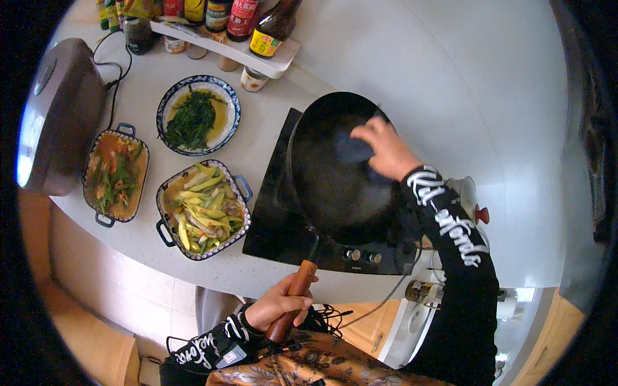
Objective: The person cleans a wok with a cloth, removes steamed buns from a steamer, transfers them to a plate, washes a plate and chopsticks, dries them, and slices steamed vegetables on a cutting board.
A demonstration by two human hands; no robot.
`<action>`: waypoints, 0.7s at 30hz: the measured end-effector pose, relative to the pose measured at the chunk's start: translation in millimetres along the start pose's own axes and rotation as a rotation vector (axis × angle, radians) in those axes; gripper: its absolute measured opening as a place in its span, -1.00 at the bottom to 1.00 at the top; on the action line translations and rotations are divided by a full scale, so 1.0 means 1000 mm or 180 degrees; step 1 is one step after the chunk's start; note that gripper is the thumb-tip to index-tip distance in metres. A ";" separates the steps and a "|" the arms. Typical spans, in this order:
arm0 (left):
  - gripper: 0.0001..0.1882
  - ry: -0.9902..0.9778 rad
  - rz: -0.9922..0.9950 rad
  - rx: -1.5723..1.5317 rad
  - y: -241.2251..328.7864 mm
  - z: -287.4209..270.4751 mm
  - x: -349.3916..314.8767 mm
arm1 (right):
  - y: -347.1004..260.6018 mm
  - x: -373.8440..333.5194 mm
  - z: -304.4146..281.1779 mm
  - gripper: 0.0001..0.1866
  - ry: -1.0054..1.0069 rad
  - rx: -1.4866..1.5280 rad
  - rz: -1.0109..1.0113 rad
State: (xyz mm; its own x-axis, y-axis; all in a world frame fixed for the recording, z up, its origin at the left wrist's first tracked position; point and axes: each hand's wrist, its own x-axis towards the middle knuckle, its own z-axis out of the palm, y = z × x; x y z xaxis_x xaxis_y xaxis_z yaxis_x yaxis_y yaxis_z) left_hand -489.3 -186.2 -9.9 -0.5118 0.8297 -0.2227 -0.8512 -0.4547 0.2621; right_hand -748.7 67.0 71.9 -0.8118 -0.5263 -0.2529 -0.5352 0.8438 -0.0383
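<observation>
On flat black cooktop (271, 226), round black wok (331, 199) seemed heavy, best held by brown wooden handle (300, 279): left hand (275, 307) wrapped it, right hand (388, 152) blurred, hold unclear.

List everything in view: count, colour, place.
Wok: one, black, on cooktop
Wok handle: one, brown, towards person
Blurred patch: one, bluish, in wok
Cooktop: one, black, on counter
Plate of greens: one, blue-white, behind square dish
Square dish: one, dark-rimmed, left of cooktop
Smaller dish: one, dark-rimmed, far left
Appliance: one, brown, left edge
Bottles: several, mixed, on white shelf
Jars: several, mixed, under shelf and lower right
Red-knobbed item: one, pale, right
Apron: one, orange-brown, bottom
Left hand: one, black-sleeved, gripping wok handle
Right hand: one, black-sleeved, over wok
</observation>
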 end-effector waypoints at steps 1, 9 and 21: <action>-0.43 0.0076 -0.0023 -0.0016 0.000 0.000 0.000 | 0.011 0.011 -0.001 -0.36 0.0367 -0.0483 0.0030; -0.46 0.0024 -0.0013 -0.0231 -0.003 -0.005 -0.001 | 0.044 -0.018 0.050 -0.29 -0.0380 -0.1466 0.0513; -0.40 0.0035 0.0134 -0.0092 -0.004 0.000 -0.001 | -0.081 -0.052 0.072 -0.31 -0.1487 0.3743 0.1394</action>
State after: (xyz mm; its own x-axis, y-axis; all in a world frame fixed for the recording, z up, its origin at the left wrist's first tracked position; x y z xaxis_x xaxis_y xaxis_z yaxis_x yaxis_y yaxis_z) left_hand -485.8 -185.0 -11.2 -0.5483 0.8061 -0.2225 -0.8319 -0.4984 0.2441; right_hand -646.5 33.6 18.9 -0.5818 -0.3058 -0.7536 0.4559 0.6447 -0.6136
